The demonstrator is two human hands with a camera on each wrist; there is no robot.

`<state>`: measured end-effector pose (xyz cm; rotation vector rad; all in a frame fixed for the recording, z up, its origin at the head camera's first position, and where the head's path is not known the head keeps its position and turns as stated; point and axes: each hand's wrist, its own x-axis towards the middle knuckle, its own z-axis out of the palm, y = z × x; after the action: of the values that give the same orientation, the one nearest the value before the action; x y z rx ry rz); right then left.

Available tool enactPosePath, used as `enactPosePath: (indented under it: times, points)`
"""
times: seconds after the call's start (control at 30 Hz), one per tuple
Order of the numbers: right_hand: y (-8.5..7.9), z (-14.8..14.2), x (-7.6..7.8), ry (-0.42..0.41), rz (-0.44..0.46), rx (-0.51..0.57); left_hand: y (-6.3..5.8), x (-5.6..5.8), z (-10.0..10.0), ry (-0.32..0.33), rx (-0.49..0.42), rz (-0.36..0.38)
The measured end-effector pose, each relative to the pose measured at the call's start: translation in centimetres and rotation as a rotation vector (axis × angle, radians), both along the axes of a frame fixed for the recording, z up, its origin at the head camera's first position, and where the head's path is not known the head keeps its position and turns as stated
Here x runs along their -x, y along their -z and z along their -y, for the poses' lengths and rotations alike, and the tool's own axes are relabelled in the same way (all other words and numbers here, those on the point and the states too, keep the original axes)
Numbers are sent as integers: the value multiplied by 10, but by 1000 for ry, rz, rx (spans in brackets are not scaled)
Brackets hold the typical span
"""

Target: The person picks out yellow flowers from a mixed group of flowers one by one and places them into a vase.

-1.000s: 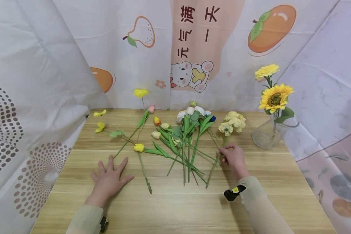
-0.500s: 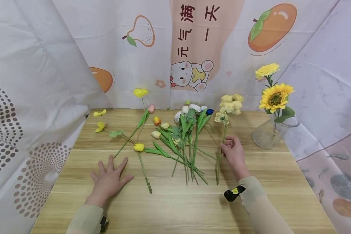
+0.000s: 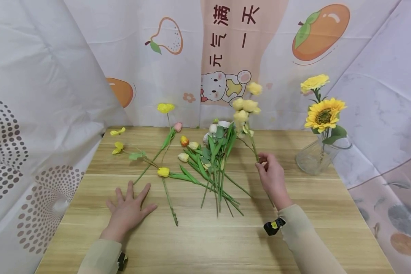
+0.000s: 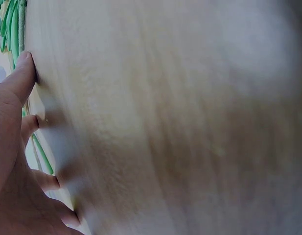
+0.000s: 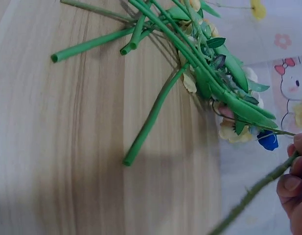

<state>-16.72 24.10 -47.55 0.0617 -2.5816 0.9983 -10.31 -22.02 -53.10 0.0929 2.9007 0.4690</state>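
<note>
My right hand [image 3: 273, 178] pinches the stem of a pale yellow flower spray [image 3: 248, 106], raised and leaning left over the pile. Its green stem [image 5: 253, 195] runs out below the fingers in the right wrist view. My left hand [image 3: 128, 211] rests on the tabletop with its fingers spread, holding nothing. Beside its fingertips lies the stem end of a pink tulip [image 3: 177, 127]. In the middle is a pile of artificial flowers, with a white tulip [image 3: 212, 128], an orange tulip [image 3: 184, 141] and a yellow tulip [image 3: 163, 172]. A blue bloom [image 5: 268, 140] shows in the right wrist view.
At the back right stands a clear glass pitcher [image 3: 308, 160] holding a sunflower [image 3: 323, 115] and another yellow flower [image 3: 314, 83]. Small yellow blooms [image 3: 118, 147] lie at the back left. A printed curtain [image 3: 171, 76] hangs right behind the wooden table [image 3: 205, 247].
My right hand has raised the pale yellow spray from the table; its heads have swung up and left, its stem's lower end right. The blooms beside it have shifted slightly. My left hand stays put.
</note>
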Motion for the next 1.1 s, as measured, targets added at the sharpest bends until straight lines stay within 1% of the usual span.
enactPosePath:
  times: [0.2,0.37,0.5,0.63,0.73,0.8,0.97,1.03,1.1]
  points:
    - [-6,9,-1,-93,-203,-232,0,1,0,-2,-1,-1]
    - [-6,17,-2,-155,-330,-384,1,3,1,-4,-3,-1]
    - [-3,20,-1,-186,-412,-490,2,3,2,-2,0,0]
    - [0,23,0,-194,-480,-542,4,3,2,1,6,1]
    - [1,23,0,-192,-480,-556,4,4,2,2,6,-3]
    - [2,22,-2,-181,-445,-557,4,4,2,1,5,-2]
    - [2,21,-7,-135,-319,-570,4,4,1,1,1,0]
    - [2,22,-8,-125,-290,-574,3,3,1,-1,-1,1]
    - [1,22,-8,-122,-281,-573,2,3,0,-4,-4,4]
